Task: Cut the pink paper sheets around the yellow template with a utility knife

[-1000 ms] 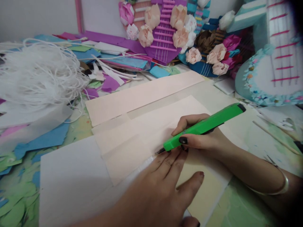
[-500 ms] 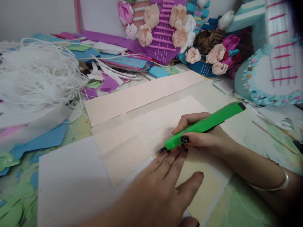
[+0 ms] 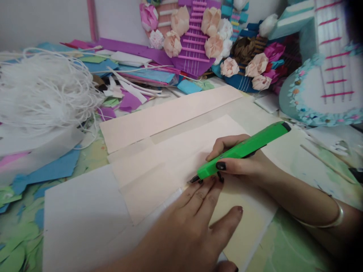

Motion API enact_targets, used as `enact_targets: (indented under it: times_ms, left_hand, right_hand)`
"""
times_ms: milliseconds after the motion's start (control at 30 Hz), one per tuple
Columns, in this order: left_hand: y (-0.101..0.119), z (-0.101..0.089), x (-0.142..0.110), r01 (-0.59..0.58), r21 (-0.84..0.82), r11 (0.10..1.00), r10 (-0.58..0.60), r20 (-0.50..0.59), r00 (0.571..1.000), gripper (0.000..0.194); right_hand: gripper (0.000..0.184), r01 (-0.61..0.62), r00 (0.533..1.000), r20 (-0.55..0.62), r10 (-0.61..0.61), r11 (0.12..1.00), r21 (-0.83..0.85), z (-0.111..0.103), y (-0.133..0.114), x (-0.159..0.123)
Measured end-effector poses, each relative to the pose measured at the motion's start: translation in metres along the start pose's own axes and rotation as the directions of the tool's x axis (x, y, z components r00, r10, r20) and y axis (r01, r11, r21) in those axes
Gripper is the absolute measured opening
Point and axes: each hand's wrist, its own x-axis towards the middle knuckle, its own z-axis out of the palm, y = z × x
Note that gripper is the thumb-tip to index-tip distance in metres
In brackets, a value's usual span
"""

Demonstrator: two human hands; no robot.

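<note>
My right hand is wrapped around a green utility knife. Its dark blade tip touches the pale peach paper just ahead of my left fingertips. My left hand lies flat, fingers stretched forward and thumb spread to the right, pressing down. A narrow clear strip, perhaps a ruler's edge, shows beside the left fingers; the rest is hidden under the hand. Below the peach paper are a white sheet and a cream sheet.
A separate peach strip lies behind. A heap of white cord and coloured paper scraps cover the left side. Paper-flowered guitar-shaped crafts stand at the back, and a light-blue one at right, near a thin wooden stick.
The view has shifted slightly, so everything sits a little further left. Both hands and the knife hold nearly the same position on the paper.
</note>
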Motion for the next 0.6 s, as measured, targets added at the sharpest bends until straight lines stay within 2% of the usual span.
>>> enact_targets:
  times_ms: [167,333,500,600]
  left_hand:
    - [-0.0001,0.0011,0.001,-0.007,0.027,1.0,0.007,0.002,1.0,0.066]
    - [-0.0003,0.0012,0.0009,-0.012,0.039,0.999,0.013,-0.011,1.0,0.067]
    - [-0.0004,0.0017,-0.0006,-0.01,0.025,1.0,0.011,-0.014,1.0,0.065]
    - [-0.0009,0.0021,-0.001,-0.017,0.027,1.0,0.017,-0.022,1.0,0.066]
  right_hand:
    - [0.011,-0.021,1.0,0.013,0.022,0.999,-0.026,0.0006,-0.0064,-0.0013]
    - [0.018,-0.044,0.997,0.07,0.045,0.999,-0.007,-0.003,-0.0048,-0.0018]
    - [0.018,-0.058,0.998,0.0,0.058,0.998,-0.009,-0.0029,-0.0019,-0.0019]
    - [0.018,-0.056,0.998,-0.003,0.056,0.998,-0.023,-0.0012,-0.0037,-0.0019]
